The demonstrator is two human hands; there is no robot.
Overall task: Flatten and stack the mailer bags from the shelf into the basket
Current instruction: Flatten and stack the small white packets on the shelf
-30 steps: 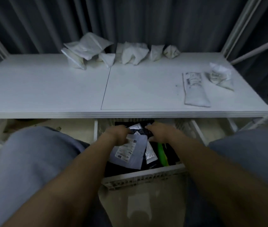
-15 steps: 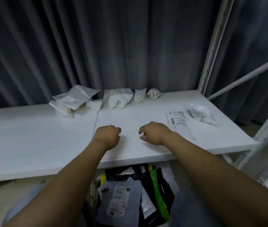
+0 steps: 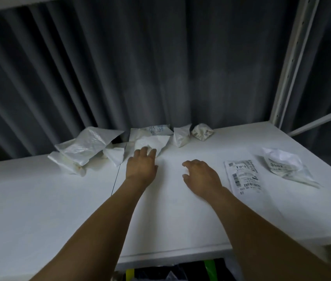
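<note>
Mailer bag (image 3: 156, 141), crumpled white, lies at the back of the shelf (image 3: 39, 199), straight ahead of the left hand (image 3: 141, 168), whose straight fingers (image 3: 144, 153) reach its near edge; the right hand (image 3: 201, 176) hovers farther off, loosely curled, empty.

White shelf (image 3: 39, 199), seamed down the middle. Along its back edge, crumpled white mailer bags (image 3: 87, 147) in a row. Toward the right, one flat labelled bag (image 3: 243, 177), beside it another crumpled bag (image 3: 282, 165).
</note>
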